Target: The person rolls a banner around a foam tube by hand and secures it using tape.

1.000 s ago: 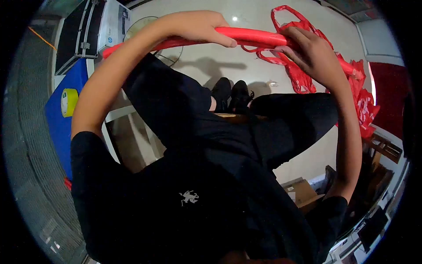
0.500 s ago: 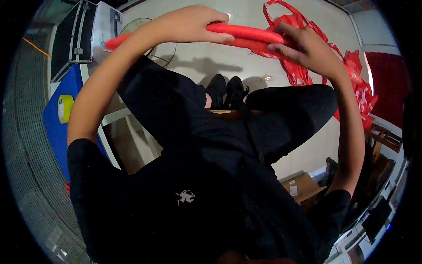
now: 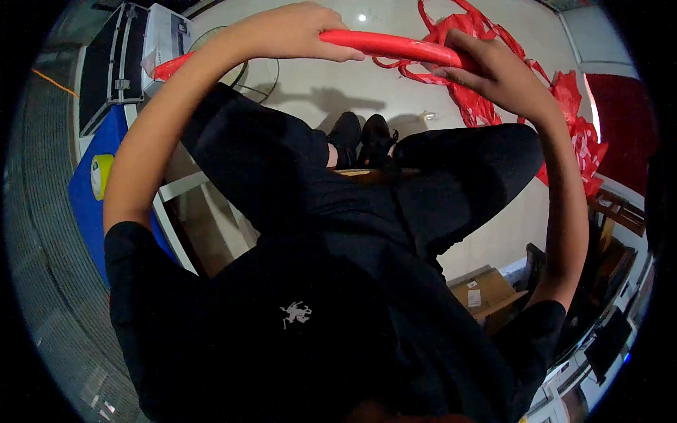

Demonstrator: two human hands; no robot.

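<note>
Black cloth lies nearest: the person's shirt (image 3: pixel 338 359), then the trousers (image 3: pixel 458 187) with knees apart. Beyond the lap, the left hand (image 3: pixel 303 34) is closed around a red strip (image 3: pixel 405 49), thumb along its lower edge; the right hand (image 3: pixel 497 74) pinches it farther along, thumb below and a finger above. The strip, seemingly rolled or folded plastic, spans the gap between the hands, with another length showing past the left forearm. Being smooth, it could slide from the right hand's looser-looking pinch, or spring unrolled if either hand eased off. Farther off, black shoes (image 3: pixel 376 137) rest on the pale floor (image 3: pixel 486 243), and crumpled red bags (image 3: pixel 476 102) sit behind the right hand. Their loops could snag the strip if it dipped there; whether they touch it, I cannot tell.
</note>
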